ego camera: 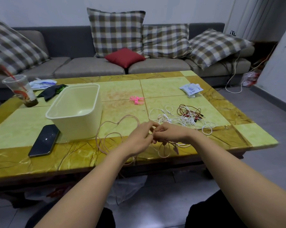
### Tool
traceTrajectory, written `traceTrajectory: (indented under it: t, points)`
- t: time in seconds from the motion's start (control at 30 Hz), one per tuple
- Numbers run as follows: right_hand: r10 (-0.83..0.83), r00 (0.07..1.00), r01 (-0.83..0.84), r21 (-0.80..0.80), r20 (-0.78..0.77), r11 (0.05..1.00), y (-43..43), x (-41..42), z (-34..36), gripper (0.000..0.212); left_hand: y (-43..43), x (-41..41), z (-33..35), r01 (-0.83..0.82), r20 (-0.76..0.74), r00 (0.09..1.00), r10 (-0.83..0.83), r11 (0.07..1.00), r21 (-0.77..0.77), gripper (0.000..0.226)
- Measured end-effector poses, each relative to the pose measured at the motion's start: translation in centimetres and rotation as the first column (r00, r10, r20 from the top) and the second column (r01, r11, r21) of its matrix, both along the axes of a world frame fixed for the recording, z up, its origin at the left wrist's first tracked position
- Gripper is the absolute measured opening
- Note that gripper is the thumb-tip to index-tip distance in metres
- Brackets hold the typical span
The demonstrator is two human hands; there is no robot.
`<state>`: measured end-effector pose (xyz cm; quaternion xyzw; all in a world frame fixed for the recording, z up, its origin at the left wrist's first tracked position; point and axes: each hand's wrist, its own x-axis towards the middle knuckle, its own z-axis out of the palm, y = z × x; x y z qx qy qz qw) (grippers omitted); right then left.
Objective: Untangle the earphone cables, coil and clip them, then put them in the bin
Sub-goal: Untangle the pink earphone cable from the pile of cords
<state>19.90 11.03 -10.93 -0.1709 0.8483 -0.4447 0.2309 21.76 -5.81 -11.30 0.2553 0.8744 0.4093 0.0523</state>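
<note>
Sitting left on the table (163, 87): cream bin (76, 112), with a phone (43, 140) just beside its near corner. Pinkish earphone cable (112, 127) loops from beside the bin into both hands, slack over the near edge. Pink clips (136, 99) lie behind the hands. Left hand (139, 139) has curled fingers pinching the cable; right hand (170, 133) meets it, curled on the same cable, strands dangling below. White-and-red cable tangle (185, 116) lies near the right hand, ungripped.

A dark phone (44, 140) lies screen-up near the front left of the worktop (171, 86). A clear cup (21, 89) with a red straw stands rear left, with a black cloth (50, 92) beside it. A white packet (190, 89) lies rear right. Behind the worktop, a grey sofa (89, 66) carries checked cushions (116, 30) and a red cushion (125, 57).
</note>
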Motion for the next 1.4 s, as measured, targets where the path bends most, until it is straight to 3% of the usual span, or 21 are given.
traceTrajectory:
  t: [0.1,0.27,0.37,0.5,0.6,0.73,0.83,0.93,1.03,1.13,1.2,1.3,1.4]
  points:
    - [0.009,0.999,-0.009,-0.002,0.045,1.000,0.1,0.2,0.2,0.031,0.3,0.2,-0.4,0.039,0.094,0.995,-0.033,0.997,-0.060,0.036]
    - [-0.176,0.984,0.177,0.032,-0.017,0.984,1.3,-0.2,0.5,0.027,-0.5,-0.8,-0.2,-0.226,-0.122,0.970,0.211,0.965,-0.130,0.023]
    - [-0.394,0.919,0.393,-0.052,-0.026,0.918,1.8,-0.4,0.4,0.030,-1.1,-1.0,-0.4,-0.338,-0.093,0.938,0.333,0.940,-0.047,0.017]
    - [-0.630,0.776,0.616,-0.259,0.032,0.744,2.0,-0.7,0.9,0.026,-1.4,-1.0,-0.2,-0.445,0.005,0.895,0.446,0.890,0.099,0.013]
    - [-0.699,0.715,0.685,-0.233,0.029,0.691,2.2,-0.8,1.1,0.027,-1.5,-0.9,0.5,-0.475,0.107,0.880,0.463,0.851,0.222,0.014]
    - [-0.563,0.823,0.565,-0.007,0.076,0.825,2.5,-0.3,1.1,0.024,-1.5,-0.4,1.4,-0.477,0.321,0.867,0.380,0.820,0.318,0.016]
    - [-0.504,0.864,0.497,-0.159,0.000,0.853,2.2,0.1,1.6,0.021,-1.6,-0.6,0.8,-0.475,0.379,0.855,0.354,0.828,0.299,0.019]
    - [-0.565,0.825,0.524,-0.370,-0.004,0.767,2.2,-0.5,2.5,0.025,-1.7,-0.7,0.5,-0.507,0.387,0.840,0.380,0.805,0.308,0.020]
    - [-0.551,0.834,0.530,-0.336,0.038,0.779,2.4,-0.7,2.4,0.027,-1.6,-0.8,0.8,-0.511,0.392,0.842,0.371,0.779,0.363,0.018]
    - [-0.308,0.948,0.283,-0.245,-0.074,0.927,2.7,0.0,2.8,0.049,-1.4,-0.7,0.8,-0.495,0.374,0.853,0.364,0.793,0.357,0.016]
    - [-0.113,0.984,0.084,-0.202,-0.137,0.976,2.3,0.6,3.9,0.057,-1.2,-0.5,1.0,-0.480,0.376,0.858,0.350,0.806,0.346,0.016]
    - [-0.012,0.981,-0.003,-0.074,-0.195,0.997,1.0,0.7,4.0,0.041,-0.7,-0.2,1.2,-0.448,0.389,0.868,0.308,0.824,0.346,0.017]
    - [-0.070,0.959,0.075,0.008,-0.273,0.997,0.3,0.3,2.7,0.017,-0.5,-0.1,1.4,-0.423,0.379,0.881,0.285,0.832,0.358,0.018]
